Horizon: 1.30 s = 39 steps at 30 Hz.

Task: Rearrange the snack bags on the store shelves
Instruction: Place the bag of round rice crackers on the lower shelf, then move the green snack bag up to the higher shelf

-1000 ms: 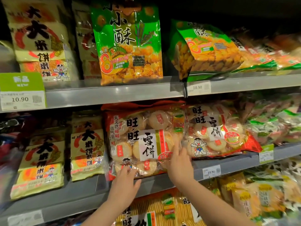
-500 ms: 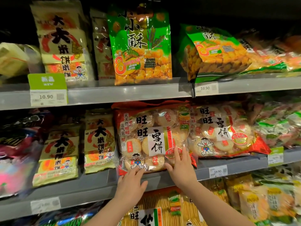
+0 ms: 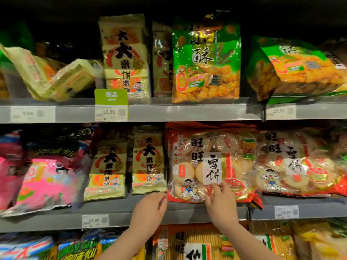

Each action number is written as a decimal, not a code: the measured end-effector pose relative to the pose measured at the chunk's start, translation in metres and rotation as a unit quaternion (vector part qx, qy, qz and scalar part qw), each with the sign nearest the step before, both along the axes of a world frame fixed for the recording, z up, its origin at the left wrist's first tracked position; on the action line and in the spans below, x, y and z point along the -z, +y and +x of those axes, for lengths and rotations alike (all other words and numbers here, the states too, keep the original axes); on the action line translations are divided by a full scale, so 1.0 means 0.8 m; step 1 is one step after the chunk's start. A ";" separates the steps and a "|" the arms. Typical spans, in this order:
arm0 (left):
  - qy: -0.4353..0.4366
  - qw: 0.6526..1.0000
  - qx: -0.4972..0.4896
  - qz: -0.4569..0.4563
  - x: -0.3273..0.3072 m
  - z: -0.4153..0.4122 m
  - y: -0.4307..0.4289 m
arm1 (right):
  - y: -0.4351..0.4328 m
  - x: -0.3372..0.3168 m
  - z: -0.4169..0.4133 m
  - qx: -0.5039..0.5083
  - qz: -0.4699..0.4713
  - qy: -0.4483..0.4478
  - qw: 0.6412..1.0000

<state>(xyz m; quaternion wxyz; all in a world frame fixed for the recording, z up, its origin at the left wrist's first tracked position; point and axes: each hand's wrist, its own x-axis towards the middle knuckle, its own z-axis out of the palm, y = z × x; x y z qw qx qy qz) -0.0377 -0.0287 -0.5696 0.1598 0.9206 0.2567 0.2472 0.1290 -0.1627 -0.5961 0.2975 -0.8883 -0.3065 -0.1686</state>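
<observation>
A big red-edged clear bag of round rice crackers (image 3: 208, 162) stands on the middle shelf (image 3: 116, 209). My right hand (image 3: 219, 199) touches its lower front with the fingers up against the wrapper. My left hand (image 3: 150, 207) is at the bag's lower left corner, fingers curved against the edge; whether it grips the bag is unclear. A second bag of the same crackers (image 3: 298, 162) leans just to the right.
Two yellow cracker packs (image 3: 127, 166) stand left of the big bag, with pink bags (image 3: 43, 177) further left. The top shelf (image 3: 169, 111) holds green snack bags (image 3: 206, 61), yellow packs and toppled packs at the left. More bags fill the shelf below.
The view has swung left, showing more of the left shelves. Both hands stay at the bottom of the big cracker bag; the left hand has shifted to its lower left corner.
</observation>
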 end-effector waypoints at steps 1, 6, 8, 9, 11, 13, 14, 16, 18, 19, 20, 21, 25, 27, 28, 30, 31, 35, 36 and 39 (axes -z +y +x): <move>-0.011 1.000 -0.016 -0.003 0.003 -0.007 0.008 | 0.003 -0.005 -0.007 0.000 0.010 -0.008 1.000; -0.023 0.998 -0.065 -0.005 0.014 -0.043 0.042 | 0.037 -0.036 -0.074 -0.142 0.103 -0.010 0.984; -0.026 0.996 -0.080 -0.012 0.014 -0.056 0.055 | 0.057 -0.046 -0.103 -0.210 0.099 -0.008 0.973; -0.028 0.996 -0.086 -0.020 0.013 -0.061 0.061 | 0.067 -0.048 -0.115 -0.239 0.088 -0.007 0.967; -0.025 0.995 -0.093 -0.033 0.012 -0.072 0.074 | 0.084 -0.048 -0.132 -0.279 0.067 -0.006 0.958; -0.014 0.995 -0.095 -0.040 0.012 -0.081 0.085 | 0.096 -0.045 -0.139 -0.296 0.052 0.003 0.954; -0.011 0.995 -0.093 -0.046 0.010 -0.085 0.089 | 0.098 -0.044 -0.141 -0.297 0.041 0.010 0.954; -0.012 0.994 -0.091 -0.052 0.006 -0.089 0.092 | 0.098 -0.043 -0.140 -0.288 0.026 0.017 0.957; -0.023 0.995 -0.087 -0.043 0.001 -0.087 0.090 | 0.097 -0.042 -0.140 -0.282 0.027 0.022 0.959; -0.028 0.995 -0.085 -0.035 -0.002 -0.084 0.088 | 0.096 -0.044 -0.140 -0.281 0.032 0.025 0.959; -0.031 0.996 -0.082 -0.026 -0.007 -0.080 0.084 | 0.095 -0.046 -0.140 -0.281 0.036 0.025 0.959; -0.033 0.996 -0.079 -0.021 -0.014 -0.075 0.078 | 0.094 -0.049 -0.139 -0.280 0.041 0.021 0.959; -0.037 0.997 -0.060 -0.030 -0.057 -0.060 0.048 | 0.084 -0.084 -0.132 -0.278 0.052 0.019 0.959; -0.027 0.997 -0.062 -0.034 -0.087 -0.056 0.033 | 0.076 -0.112 -0.130 -0.277 0.047 0.022 0.959; -0.021 0.997 -0.064 -0.041 -0.104 -0.055 0.026 | 0.071 -0.128 -0.129 -0.273 0.044 0.031 0.960; -0.008 0.996 -0.068 -0.054 -0.140 -0.057 0.011 | 0.056 -0.164 -0.130 -0.266 0.041 0.050 0.962; -0.002 0.996 -0.068 -0.058 -0.159 -0.058 0.003 | 0.047 -0.185 -0.131 -0.263 0.039 0.057 0.962; 0.005 0.995 -0.058 -0.076 -0.248 -0.069 -0.025 | 0.014 -0.278 -0.143 -0.260 0.029 0.093 0.961; 0.008 0.995 -0.055 -0.082 -0.273 -0.071 -0.032 | 0.007 -0.301 -0.147 -0.255 0.030 0.105 0.961; 0.023 0.995 -0.040 -0.090 -0.347 -0.073 -0.050 | -0.014 -0.370 -0.154 -0.238 0.031 0.125 0.963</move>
